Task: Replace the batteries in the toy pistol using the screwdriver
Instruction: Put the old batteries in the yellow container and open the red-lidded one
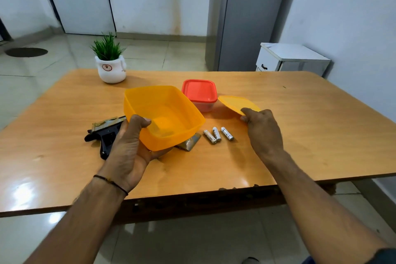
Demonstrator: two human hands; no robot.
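My left hand (130, 146) grips the near rim of an empty orange plastic container (162, 113), lifted and tilted above the table. My right hand (260, 126) pinches the edge of the matching orange lid (235, 103) to the right. The toy pistol (105, 135), black with a gold-toned slide, lies on the table behind my left hand, partly hidden. Three AA batteries (217, 134) lie side by side between my hands. A metallic battery cover (189, 142) pokes out from under the container. No screwdriver is in sight.
A small clear box with a red lid (200, 94) stands behind the container on the wooden table (300, 135). A white pot with a green plant (110, 66) sits at the back left. A grey fridge and a white cabinet stand beyond.
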